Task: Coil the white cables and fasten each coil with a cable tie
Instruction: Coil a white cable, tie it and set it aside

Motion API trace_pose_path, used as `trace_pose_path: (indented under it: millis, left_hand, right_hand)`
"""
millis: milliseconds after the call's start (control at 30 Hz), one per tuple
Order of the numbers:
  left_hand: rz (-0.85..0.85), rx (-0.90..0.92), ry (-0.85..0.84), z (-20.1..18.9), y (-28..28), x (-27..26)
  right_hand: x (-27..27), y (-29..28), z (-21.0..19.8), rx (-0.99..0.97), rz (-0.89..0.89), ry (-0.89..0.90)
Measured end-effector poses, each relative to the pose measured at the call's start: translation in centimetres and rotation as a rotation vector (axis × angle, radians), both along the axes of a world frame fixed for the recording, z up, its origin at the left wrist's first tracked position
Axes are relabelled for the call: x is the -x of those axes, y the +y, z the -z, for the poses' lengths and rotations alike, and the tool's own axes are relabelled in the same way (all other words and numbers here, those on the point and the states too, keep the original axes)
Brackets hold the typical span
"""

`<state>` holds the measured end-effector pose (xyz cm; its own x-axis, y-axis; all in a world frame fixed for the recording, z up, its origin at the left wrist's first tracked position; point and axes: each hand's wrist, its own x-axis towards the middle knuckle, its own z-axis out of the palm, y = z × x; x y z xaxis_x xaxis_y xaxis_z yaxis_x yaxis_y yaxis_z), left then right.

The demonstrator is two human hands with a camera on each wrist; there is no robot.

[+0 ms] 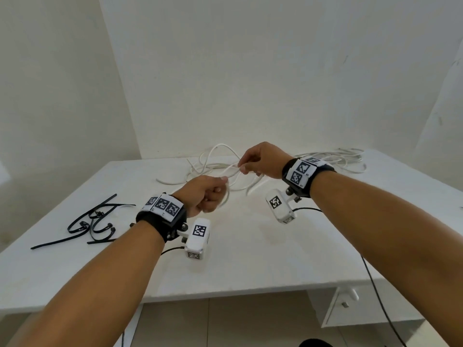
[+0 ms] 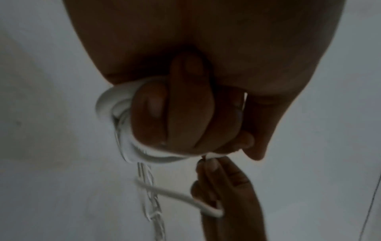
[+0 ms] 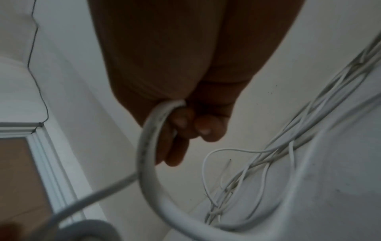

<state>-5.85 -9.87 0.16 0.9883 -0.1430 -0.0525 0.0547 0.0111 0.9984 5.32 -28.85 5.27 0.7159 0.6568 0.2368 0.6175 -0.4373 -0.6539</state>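
Observation:
A white cable (image 1: 215, 166) lies in loose loops at the back middle of the white table (image 1: 250, 259). My left hand (image 1: 210, 194) is a fist above the table, gripping a few turns of that cable (image 2: 128, 146), which wrap round its curled fingers (image 2: 171, 110). My right hand (image 1: 260, 161), a little farther back and right, pinches the same cable (image 3: 148, 146) between its fingertips (image 3: 208, 128); the cable's free end hangs below it. In the left wrist view the right hand (image 2: 224, 184) sits just past the left fist.
Several black cable ties (image 1: 92, 221) lie in a pile at the table's left. A second bundle of white cables (image 1: 333, 159) rests at the back right against the wall. A thin black wire (image 1: 375, 291) hangs off the table's front right edge.

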Motion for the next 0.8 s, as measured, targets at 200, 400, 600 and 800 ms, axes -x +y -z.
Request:
trace_pose_path:
  millis: [200,400,600,800]
  left_hand:
    - [0.314,0.502,0.029,-0.8,-0.2,0.3]
    - [0.163,0.772,-0.238,-3.0,-1.5,0.3]
    - [-0.045,0.675,-0.445,-5.1,-3.4,-0.7]
    - [-0.285,0.176,-0.535,-4.3,-4.1,-2.3]
  right_hand:
    - [-0.3,-0.2,1.3,-0.117,-0.088,0.073]
    - [-0.4,-1.0,3.2,-0.246,-0.166,0.328]
    - [2.7,0.6,3.8,-0.154,-0.116,0.292]
    - [4.4,1.7,2.8,0.212,-0.093,-0.113]
